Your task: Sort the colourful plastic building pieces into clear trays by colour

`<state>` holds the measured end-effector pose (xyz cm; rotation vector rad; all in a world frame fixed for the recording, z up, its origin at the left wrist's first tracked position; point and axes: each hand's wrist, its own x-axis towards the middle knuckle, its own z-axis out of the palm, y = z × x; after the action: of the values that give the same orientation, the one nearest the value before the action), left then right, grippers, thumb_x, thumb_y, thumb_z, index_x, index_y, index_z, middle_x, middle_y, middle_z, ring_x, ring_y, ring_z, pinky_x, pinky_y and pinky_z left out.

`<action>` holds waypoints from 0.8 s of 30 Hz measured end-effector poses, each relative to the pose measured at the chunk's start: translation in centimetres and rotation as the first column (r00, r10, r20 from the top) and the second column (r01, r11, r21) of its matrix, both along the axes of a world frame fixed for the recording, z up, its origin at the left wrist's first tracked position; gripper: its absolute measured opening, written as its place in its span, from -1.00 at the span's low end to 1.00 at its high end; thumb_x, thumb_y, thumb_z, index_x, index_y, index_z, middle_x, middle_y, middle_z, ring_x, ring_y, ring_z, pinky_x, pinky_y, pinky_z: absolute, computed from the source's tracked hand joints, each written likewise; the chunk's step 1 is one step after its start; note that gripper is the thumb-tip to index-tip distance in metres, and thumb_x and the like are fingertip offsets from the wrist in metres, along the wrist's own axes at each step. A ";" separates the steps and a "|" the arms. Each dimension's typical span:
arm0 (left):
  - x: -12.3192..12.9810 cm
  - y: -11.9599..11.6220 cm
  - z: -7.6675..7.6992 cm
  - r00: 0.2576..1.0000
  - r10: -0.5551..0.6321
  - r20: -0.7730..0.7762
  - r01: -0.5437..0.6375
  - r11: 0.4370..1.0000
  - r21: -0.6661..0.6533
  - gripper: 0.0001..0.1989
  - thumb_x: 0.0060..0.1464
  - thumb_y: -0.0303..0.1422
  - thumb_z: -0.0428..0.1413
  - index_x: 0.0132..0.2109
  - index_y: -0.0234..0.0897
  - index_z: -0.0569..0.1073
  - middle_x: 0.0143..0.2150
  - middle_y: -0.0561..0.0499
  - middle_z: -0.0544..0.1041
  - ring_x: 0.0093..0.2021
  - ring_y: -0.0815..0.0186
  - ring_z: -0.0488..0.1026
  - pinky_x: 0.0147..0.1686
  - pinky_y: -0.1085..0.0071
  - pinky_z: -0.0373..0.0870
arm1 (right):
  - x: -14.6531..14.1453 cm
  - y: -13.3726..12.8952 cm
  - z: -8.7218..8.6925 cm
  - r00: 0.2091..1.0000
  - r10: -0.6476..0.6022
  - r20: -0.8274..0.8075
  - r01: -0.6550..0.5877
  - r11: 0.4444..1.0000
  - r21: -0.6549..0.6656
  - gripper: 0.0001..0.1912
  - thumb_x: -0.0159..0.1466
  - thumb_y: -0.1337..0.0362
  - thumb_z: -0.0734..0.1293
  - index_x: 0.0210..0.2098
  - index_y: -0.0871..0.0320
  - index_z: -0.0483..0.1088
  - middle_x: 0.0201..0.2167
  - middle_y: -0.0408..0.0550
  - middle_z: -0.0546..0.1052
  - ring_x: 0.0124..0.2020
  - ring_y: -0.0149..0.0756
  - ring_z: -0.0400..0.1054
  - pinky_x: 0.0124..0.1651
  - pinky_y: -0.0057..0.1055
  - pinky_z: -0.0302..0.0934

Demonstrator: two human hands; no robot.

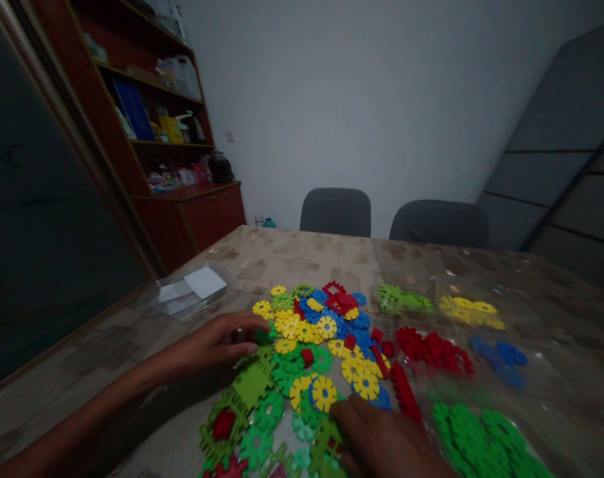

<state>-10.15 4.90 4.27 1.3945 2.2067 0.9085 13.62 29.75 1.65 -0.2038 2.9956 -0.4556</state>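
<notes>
A loose pile of plastic interlocking discs lies on the table, with yellow discs (324, 393), blue discs (318, 310) and green discs (269, 410). Olive-green square pieces (252, 384) and small red blocks (224, 423) are mixed in. My left hand (225, 342) is at the pile's left edge, thumb and fingers curved and apart, near a green piece; nothing shows in its grasp. Low at the pile's front right, my right hand (386, 438) has its fingers bent together beside an olive-green notched piece (326, 448). Its fingertips are partly hidden, so anything held there cannot be made out.
Clear plastic trays on the right hold sorted green discs (481, 438), red pieces (434, 350), yellow pieces (471, 311), blue pieces (501, 358) and light-green pieces (404, 299). Another clear tray (192, 292) with white cards sits at left. Two grey chairs (336, 209) stand beyond the table.
</notes>
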 end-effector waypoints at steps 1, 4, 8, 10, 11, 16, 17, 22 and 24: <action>0.1 -0.2 0.2 1.000 -0.019 0.000 0.019 0.999 -0.028 -0.67 0.23 -0.24 0.18 0.12 -0.11 0.54 0.16 -0.10 0.52 0.04 0.09 0.48 0.02 0.21 0.40 | 0.0 0.1 0.0 1.000 -0.005 0.009 0.006 1.000 -0.009 -0.61 0.14 0.53 0.38 -0.10 0.03 0.39 -0.16 -0.08 0.62 -0.26 -0.13 0.59 -0.42 -0.42 0.11; 0.7 -0.2 0.1 0.997 -0.062 -0.038 0.058 0.994 -0.088 -0.59 0.06 -0.29 0.32 0.08 -0.09 0.55 0.07 -0.07 0.52 0.04 0.07 0.44 0.06 0.20 0.35 | 0.1 0.2 0.1 0.999 -0.029 0.018 0.030 0.999 -0.041 -0.70 0.20 0.48 0.37 -0.13 0.03 0.37 -0.18 -0.07 0.62 -0.29 -0.15 0.58 -0.42 -0.43 0.12; 1.3 0.5 -1.2 0.995 -0.064 -0.078 0.057 0.994 -0.089 -0.74 0.10 -0.33 0.25 -0.03 -0.14 0.53 -0.08 -0.06 0.52 -0.09 0.12 0.44 -0.08 0.25 0.37 | 0.0 0.2 0.5 0.997 -0.081 0.008 0.082 0.996 -0.043 -0.78 0.29 0.45 0.31 -0.12 0.03 0.35 -0.17 -0.05 0.60 -0.30 -0.18 0.56 -0.39 -0.42 0.17; 1.2 0.9 -1.8 0.993 -0.059 -0.098 0.056 0.998 -0.032 -0.83 0.19 -0.34 0.17 -0.06 -0.15 0.53 -0.11 -0.06 0.54 -0.12 0.14 0.45 -0.09 0.26 0.36 | -0.1 0.2 0.8 0.996 -0.088 0.006 0.088 0.995 -0.044 -0.77 0.32 0.45 0.28 -0.08 0.03 0.36 -0.12 -0.03 0.59 -0.25 -0.15 0.56 -0.35 -0.41 0.23; 1.2 1.1 -1.9 0.994 -0.047 -0.102 0.047 0.999 -0.004 -0.84 0.22 -0.35 0.13 -0.06 -0.15 0.54 -0.11 -0.06 0.56 -0.12 0.15 0.46 -0.08 0.26 0.35 | -0.2 0.2 0.9 0.996 -0.085 0.006 0.086 0.995 -0.055 -0.76 0.33 0.45 0.27 -0.06 0.03 0.36 -0.10 -0.02 0.59 -0.23 -0.15 0.56 -0.32 -0.40 0.26; 1.4 1.7 -1.4 0.996 0.093 0.000 -0.092 0.992 0.081 -0.77 0.19 -0.29 0.13 -0.06 -0.19 0.59 -0.07 -0.09 0.61 -0.10 0.14 0.51 -0.09 0.25 0.38 | 0.1 0.3 0.9 0.998 -0.066 -0.015 0.064 0.993 -0.101 -0.74 0.35 0.45 0.27 -0.03 0.04 0.41 -0.12 -0.05 0.59 -0.20 -0.19 0.56 -0.23 -0.40 0.36; 1.5 1.8 -1.3 0.991 0.124 0.050 -0.129 0.987 0.096 -0.76 0.16 -0.26 0.15 -0.07 -0.19 0.60 -0.07 -0.10 0.61 -0.10 0.13 0.52 -0.10 0.25 0.40 | 0.2 0.3 0.6 0.997 -0.067 -0.046 0.061 0.991 -0.122 -0.71 0.35 0.45 0.27 0.00 0.03 0.41 -0.10 -0.05 0.59 -0.19 -0.20 0.56 -0.21 -0.40 0.38; 3.4 2.5 -1.1 0.920 0.245 0.306 -0.308 0.934 0.182 -0.69 0.10 -0.14 0.23 -0.08 -0.19 0.58 -0.11 -0.07 0.61 -0.13 0.11 0.53 -0.13 0.22 0.45 | 0.9 -0.3 -1.1 0.942 -0.200 -0.269 0.108 0.940 -0.322 -0.44 0.34 0.31 0.38 0.30 -0.02 0.27 0.17 0.06 0.53 0.07 -0.07 0.49 0.09 -0.20 0.38; 4.6 3.0 -1.2 0.904 0.250 0.347 -0.344 0.908 0.241 -0.71 0.07 -0.13 0.26 -0.12 -0.20 0.57 -0.14 -0.07 0.60 -0.14 0.12 0.52 -0.14 0.24 0.45 | 0.9 -0.8 -1.3 0.943 -0.248 -0.222 0.133 0.892 -0.432 -0.40 0.34 0.24 0.37 0.34 0.02 0.22 0.16 0.09 0.54 -0.05 -0.10 0.53 0.04 -0.18 0.41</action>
<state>-5.50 7.88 3.11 0.9456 2.1334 1.5125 14.52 28.99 0.36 0.0047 3.1556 -1.1779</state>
